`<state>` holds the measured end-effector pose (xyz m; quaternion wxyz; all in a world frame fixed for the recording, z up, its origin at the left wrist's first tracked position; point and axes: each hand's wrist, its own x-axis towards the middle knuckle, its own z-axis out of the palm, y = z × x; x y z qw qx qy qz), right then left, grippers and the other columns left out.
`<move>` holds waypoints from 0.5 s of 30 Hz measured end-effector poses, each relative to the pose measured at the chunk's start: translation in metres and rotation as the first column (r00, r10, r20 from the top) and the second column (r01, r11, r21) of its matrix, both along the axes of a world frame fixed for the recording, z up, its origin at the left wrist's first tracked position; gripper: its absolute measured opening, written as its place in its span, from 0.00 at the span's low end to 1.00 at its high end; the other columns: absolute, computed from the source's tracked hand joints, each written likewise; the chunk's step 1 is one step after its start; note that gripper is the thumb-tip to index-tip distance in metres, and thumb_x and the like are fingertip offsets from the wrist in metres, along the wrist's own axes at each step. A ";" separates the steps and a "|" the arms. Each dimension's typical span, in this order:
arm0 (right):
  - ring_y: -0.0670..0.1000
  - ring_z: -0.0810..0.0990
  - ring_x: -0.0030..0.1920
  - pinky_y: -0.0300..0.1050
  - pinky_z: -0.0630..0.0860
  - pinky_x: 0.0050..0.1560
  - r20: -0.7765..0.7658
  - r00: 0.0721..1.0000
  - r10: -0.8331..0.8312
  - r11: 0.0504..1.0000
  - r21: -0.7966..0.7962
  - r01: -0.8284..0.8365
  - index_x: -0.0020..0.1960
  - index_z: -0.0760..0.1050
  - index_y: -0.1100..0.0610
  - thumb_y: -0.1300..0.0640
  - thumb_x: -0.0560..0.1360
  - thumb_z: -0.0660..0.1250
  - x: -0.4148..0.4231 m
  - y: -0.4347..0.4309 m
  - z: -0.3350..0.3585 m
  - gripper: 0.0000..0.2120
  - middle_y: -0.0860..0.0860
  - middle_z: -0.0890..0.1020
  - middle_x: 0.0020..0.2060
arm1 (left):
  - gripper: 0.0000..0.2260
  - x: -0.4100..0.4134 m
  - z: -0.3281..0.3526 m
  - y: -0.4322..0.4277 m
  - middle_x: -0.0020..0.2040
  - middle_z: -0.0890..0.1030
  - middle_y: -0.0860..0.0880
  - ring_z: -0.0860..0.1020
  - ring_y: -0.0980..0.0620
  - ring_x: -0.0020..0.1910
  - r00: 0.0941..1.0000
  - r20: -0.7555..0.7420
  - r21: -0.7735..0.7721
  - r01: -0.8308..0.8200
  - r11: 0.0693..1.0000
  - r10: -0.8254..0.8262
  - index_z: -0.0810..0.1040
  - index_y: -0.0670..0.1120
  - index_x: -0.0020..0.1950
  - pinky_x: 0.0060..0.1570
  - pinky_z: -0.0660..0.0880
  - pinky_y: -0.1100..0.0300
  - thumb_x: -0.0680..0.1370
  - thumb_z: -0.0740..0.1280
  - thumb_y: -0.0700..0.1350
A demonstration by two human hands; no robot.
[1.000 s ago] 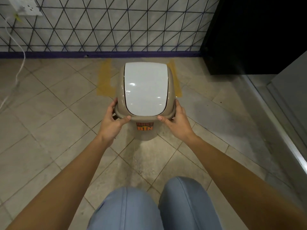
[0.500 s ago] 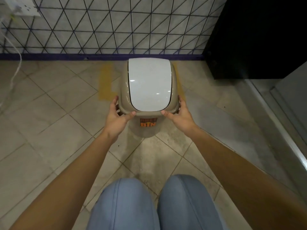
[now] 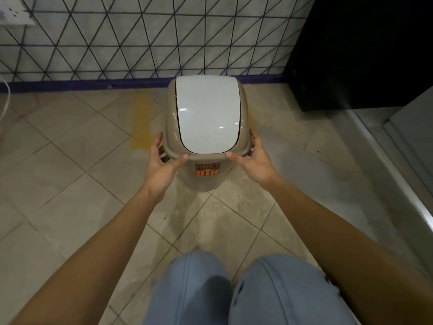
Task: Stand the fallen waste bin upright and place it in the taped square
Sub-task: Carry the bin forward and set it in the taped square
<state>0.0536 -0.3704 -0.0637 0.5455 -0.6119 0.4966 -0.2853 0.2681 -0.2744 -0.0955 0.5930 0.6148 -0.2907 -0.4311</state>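
The left hand (image 3: 161,168) is at centre-left of the frame, fingers spread around the left side of the bin's rim, thumb pressed on the front edge of the rim. The right hand (image 3: 254,161) is at centre-right, also spread, fingers along the right side of the rim & thumb on the front edge. Both hands hold the waste bin (image 3: 206,146) between them.

The floor (image 3: 70,184) of beige tiles fills most of the frame. The wall (image 3: 140,36) w/ a pattern of dark triangle lines runs across the top, w/ a purple strip at its foot. A black cabinet (image 3: 363,50) takes the upper right corner. Two knees in light blue jeans (image 3: 234,292) are at bottom centre.

The bin stands upright in the upper centre of the frame, near the wall. It is beige w/ a white lid (image 3: 207,114) on top, closed. On its front, under the rim, is an orange label (image 3: 207,170) w/ the word BIN. A strip of yellow tape (image 3: 140,120) lies on the floor just left of the bin; a bit of yellow also shows at the bin's right side. The rest of the square is hidden by the bin, so I cannot tell if the base is fully inside.

A white socket (image 3: 14,14) is at the upper left corner, and a white cable (image 3: 4,102) hangs at the left edge.
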 end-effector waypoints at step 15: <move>0.50 0.64 0.72 0.54 0.63 0.72 -0.007 0.999 0.037 0.999 0.007 -0.037 0.76 0.49 0.50 0.56 0.68 0.75 0.022 -0.054 -0.003 0.46 0.49 0.63 0.73 | 0.39 0.008 0.009 -0.040 0.65 0.71 0.52 0.73 0.52 0.61 0.999 0.006 0.042 -0.036 0.998 0.036 0.53 0.57 0.74 0.58 0.73 0.55 0.71 0.73 0.42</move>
